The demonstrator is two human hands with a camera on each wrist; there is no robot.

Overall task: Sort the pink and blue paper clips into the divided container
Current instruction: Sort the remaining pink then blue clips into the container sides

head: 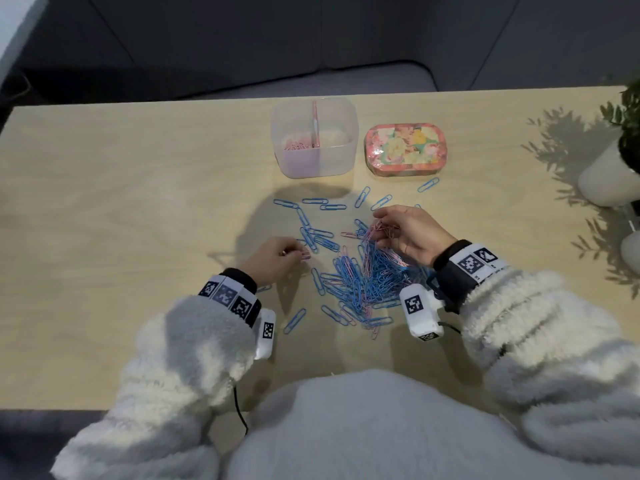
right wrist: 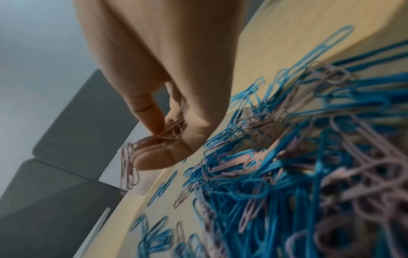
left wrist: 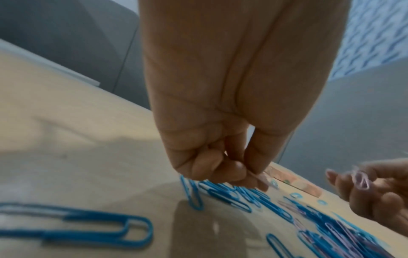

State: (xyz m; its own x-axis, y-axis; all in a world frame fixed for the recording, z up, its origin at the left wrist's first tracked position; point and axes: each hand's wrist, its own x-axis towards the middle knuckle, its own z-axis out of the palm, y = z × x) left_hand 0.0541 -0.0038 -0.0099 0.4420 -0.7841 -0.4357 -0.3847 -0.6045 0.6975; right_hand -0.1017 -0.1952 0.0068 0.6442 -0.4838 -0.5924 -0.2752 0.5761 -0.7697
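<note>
A pile of blue and pink paper clips [head: 367, 275] [right wrist: 298, 165] lies on the wooden table between my hands. My left hand [head: 277, 258] [left wrist: 234, 167] pinches a pink clip [head: 305, 255] at the pile's left edge, fingers curled down onto the table. My right hand [head: 405, 233] [right wrist: 163, 139] hovers over the pile's far side and grips a bunch of pink clips [head: 382, 230] [right wrist: 130, 167]. The translucent divided container [head: 313, 140] stands beyond the pile; pink clips [head: 298, 145] lie in its left compartment. What the right compartment holds is unclear.
A flowered pink tin [head: 405, 150] sits right of the container. Loose blue clips [head: 313, 216] are scattered between pile and container. A white plant pot [head: 606, 178] stands at the table's right edge. Dark upholstery lies beyond the far edge.
</note>
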